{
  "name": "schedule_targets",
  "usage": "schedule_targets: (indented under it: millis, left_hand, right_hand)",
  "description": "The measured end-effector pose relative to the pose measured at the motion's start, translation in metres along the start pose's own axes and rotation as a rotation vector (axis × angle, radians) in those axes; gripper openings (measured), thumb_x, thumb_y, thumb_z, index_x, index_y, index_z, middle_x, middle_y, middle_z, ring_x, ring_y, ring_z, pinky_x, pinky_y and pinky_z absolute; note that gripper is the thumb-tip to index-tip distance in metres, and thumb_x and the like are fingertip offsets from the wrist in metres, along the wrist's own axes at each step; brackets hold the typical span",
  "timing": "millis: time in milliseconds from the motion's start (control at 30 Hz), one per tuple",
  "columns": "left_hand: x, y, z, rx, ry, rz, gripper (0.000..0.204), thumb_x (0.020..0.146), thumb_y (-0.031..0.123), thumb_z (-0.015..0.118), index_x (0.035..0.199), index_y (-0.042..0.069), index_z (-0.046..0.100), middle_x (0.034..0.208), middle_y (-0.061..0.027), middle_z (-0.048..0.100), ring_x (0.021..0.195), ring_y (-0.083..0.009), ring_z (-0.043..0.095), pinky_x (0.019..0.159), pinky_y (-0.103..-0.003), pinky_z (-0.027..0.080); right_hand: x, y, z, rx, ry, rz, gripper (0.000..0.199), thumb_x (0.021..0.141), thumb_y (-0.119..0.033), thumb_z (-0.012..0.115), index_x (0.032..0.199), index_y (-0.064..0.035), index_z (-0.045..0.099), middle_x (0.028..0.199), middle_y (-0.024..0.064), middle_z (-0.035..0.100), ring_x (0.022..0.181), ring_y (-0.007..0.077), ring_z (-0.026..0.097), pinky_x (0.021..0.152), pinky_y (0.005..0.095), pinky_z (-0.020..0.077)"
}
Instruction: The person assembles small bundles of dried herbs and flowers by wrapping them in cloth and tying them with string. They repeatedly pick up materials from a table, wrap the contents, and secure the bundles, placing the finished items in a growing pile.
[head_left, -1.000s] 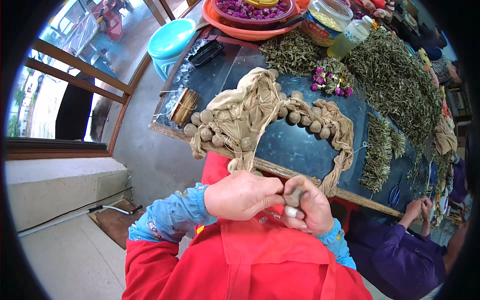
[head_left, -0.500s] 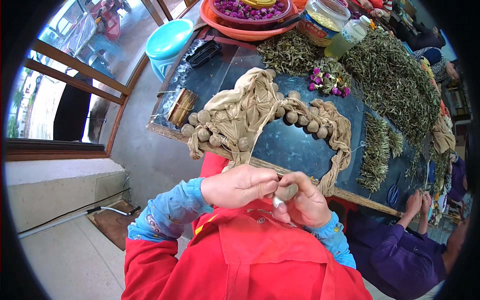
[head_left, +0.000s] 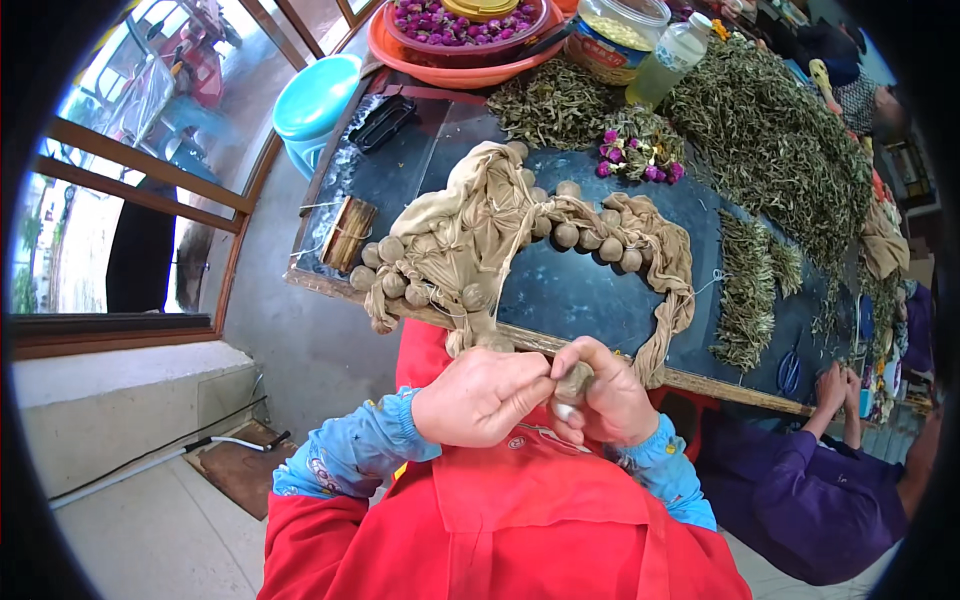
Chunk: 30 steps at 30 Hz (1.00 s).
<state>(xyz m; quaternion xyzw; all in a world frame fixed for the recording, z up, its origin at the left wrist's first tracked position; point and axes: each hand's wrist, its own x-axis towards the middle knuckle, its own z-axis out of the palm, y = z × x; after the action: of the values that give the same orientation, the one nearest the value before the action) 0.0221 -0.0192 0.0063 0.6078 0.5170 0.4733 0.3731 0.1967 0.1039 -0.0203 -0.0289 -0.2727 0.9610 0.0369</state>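
Observation:
My right hand (head_left: 615, 402) grips a small round ball wrapped in tan cloth (head_left: 575, 380), just in front of my chest. Something white, perhaps tape on a fingertip, shows below it. My left hand (head_left: 482, 402) is closed, its fingertips pinched against the ball's left side; what they hold is hidden. Beyond both hands, a long twisted tan cloth (head_left: 455, 222) lies on the dark table. Several tied round lumps (head_left: 566, 234) bulge along it, and its near end hangs over the table edge.
A tied wooden bundle (head_left: 350, 232) and a black tray (head_left: 382, 123) lie at left. Dried leafy herbs (head_left: 765, 130) cover the far right. Farther back stand a basin of purple flowers (head_left: 470, 35), a jar (head_left: 612, 40) and a bottle (head_left: 668, 62). A purple-sleeved person (head_left: 800, 480) works at right.
The ball has turned upward in my right hand and shows more plainly. My left hand has lowered slightly, staying pinched beside it. The whole view has shifted a little.

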Motion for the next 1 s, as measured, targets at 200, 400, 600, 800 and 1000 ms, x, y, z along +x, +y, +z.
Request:
schedule_targets:
  millis: [200, 400, 600, 800, 1000]
  left_hand:
    - [0.004, 0.004, -0.009, -0.179, -0.068, -0.067, 0.018, 0.102, 0.013, 0.048, 0.089, 0.003, 0.054, 0.074, -0.0117, 0.059, 0.068, -0.0302, 0.062, 0.061, -0.038, 0.047]
    - [0.004, -0.003, 0.004, 0.132, 0.129, -0.157, 0.015, 0.098, 0.01, 0.052, 0.087, 0.002, 0.057, 0.073, -0.012, 0.058, 0.063, -0.0273, 0.059, 0.057, -0.036, 0.046]
    - [0.011, 0.003, 0.01, -0.051, 0.033, -0.205, 0.01, 0.096, 0.007, 0.054, 0.103, 0.0, 0.057, 0.077, -0.015, 0.059, 0.067, -0.028, 0.062, 0.06, -0.036, 0.047]
    - [0.008, -0.001, 0.001, -0.232, -0.117, -0.333, 0.008, 0.093, 0.002, 0.053, 0.1, 0.003, 0.057, 0.073, -0.0087, 0.056, 0.063, -0.0187, 0.056, 0.061, -0.032, 0.047]
    - [0.027, -0.056, 0.016, 0.668, 0.0, 0.075, 0.006, 0.083, 0.006, 0.06, 0.086, 0.006, 0.055, 0.074, -0.0102, 0.06, 0.066, -0.0315, 0.062, 0.057, -0.043, 0.049]
  right_hand:
    - [-0.002, 0.001, -0.007, -0.003, -0.052, -0.008, 0.045, 0.101, -0.037, 0.055, 0.126, 0.0002, 0.055, 0.102, 0.0118, 0.064, 0.077, 0.0149, 0.063, 0.059, 0.0266, 0.0502]
    - [0.011, -0.003, 0.002, -0.862, 0.366, -0.336, 0.036, 0.102, -0.027, 0.054, 0.125, 0.0006, 0.057, 0.112, 0.0155, 0.061, 0.083, 0.0229, 0.063, 0.072, 0.0326, 0.0511]
    - [0.022, 0.0, -0.002, -1.686, 0.253, -0.844, 0.032, 0.078, -0.008, 0.069, 0.109, -0.0047, 0.061, 0.101, 0.0158, 0.06, 0.088, 0.0332, 0.06, 0.073, 0.0415, 0.05]
    - [0.023, -0.012, -0.011, -1.866, 0.029, -1.078, 0.026, 0.074, -0.013, 0.068, 0.098, -0.005, 0.059, 0.091, 0.0096, 0.057, 0.072, 0.0248, 0.057, 0.062, 0.0346, 0.0474]
    - [0.027, -0.004, -0.041, -1.225, 0.521, -0.196, 0.012, 0.094, -0.011, 0.06, 0.1, -0.0005, 0.061, 0.089, 0.0129, 0.068, 0.065, 0.0193, 0.063, 0.058, 0.0319, 0.0491]
